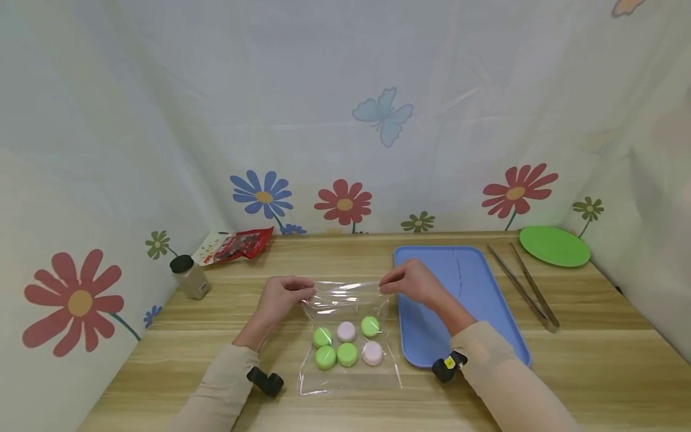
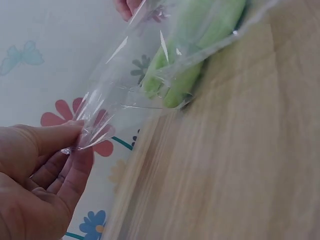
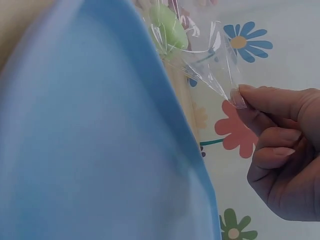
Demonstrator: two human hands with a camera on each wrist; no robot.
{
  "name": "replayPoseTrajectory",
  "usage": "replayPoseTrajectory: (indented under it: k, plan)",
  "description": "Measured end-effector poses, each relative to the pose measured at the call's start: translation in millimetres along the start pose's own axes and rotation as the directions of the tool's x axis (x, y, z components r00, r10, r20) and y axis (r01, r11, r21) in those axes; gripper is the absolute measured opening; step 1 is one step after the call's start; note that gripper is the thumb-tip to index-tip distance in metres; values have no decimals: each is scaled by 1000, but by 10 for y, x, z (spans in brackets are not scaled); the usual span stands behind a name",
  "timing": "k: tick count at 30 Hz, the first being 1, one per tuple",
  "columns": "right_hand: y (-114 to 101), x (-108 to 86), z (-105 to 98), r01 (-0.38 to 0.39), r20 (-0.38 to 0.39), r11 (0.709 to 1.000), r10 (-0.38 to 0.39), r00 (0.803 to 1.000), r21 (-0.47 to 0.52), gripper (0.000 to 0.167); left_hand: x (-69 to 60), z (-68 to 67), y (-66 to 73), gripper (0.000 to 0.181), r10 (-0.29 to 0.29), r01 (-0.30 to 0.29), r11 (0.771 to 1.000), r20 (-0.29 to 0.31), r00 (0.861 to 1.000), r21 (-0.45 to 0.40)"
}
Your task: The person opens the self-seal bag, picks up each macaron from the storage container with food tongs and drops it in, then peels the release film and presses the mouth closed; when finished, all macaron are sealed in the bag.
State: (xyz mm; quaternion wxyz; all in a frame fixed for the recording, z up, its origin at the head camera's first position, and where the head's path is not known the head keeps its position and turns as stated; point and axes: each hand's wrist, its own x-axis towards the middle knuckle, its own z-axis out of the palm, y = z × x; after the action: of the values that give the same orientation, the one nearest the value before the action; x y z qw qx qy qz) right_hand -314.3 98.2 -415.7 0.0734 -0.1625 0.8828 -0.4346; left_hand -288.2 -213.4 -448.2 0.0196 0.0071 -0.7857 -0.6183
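A clear plastic bag (image 1: 351, 381) lies on the wooden table with several green macarons (image 1: 347, 354) and two pale pink macarons (image 1: 372, 353) inside, in two rough rows. My left hand (image 1: 282, 302) pinches the bag's upper left corner between thumb and fingers. At the upper right corner, my right hand (image 1: 414, 282) pinches the film the same way. The top edge is lifted and stretched between both hands. In the left wrist view, thumb and forefinger of the left hand (image 2: 45, 175) meet on the film. The right wrist view shows the right hand (image 3: 285, 145) pinching the other corner.
A blue tray (image 1: 432, 336) lies right of the bag, under the right forearm. Metal tongs (image 1: 526, 285) and a green plate (image 1: 555, 246) are farther right. At the back left are a black-lidded jar (image 1: 190, 279) and a red and white packet (image 1: 237, 245). A flowered curtain hangs behind.
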Motion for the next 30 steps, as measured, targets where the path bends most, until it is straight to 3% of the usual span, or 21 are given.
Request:
replayPoseTrajectory:
  k: [7,10,14,18,22,30]
  plan:
    - [-7,-13,-18,1,-3,1000,-1,1000,-24,11,39,-5,-46,25,26,-26,1000,25,999,-4]
    - [-15,18,-53,26,29,997,-23,999,-75,14,107,-23,-45,24,37,-42,997,89,995,58]
    - [-53,150,-124,61,133,983,-38,990,-174,14,261,-87,-23,25,31,-54,993,200,979,108]
    - [-39,321,-175,19,209,983,20,978,-185,10,428,-111,3,26,-25,-8,992,261,965,124]
    - [57,482,-137,-31,236,972,88,968,-232,6,572,-75,-26,22,-89,39,981,262,961,189]
    - [131,660,6,23,209,923,63,976,-384,4,692,-13,-152,11,-147,93,957,182,972,275]
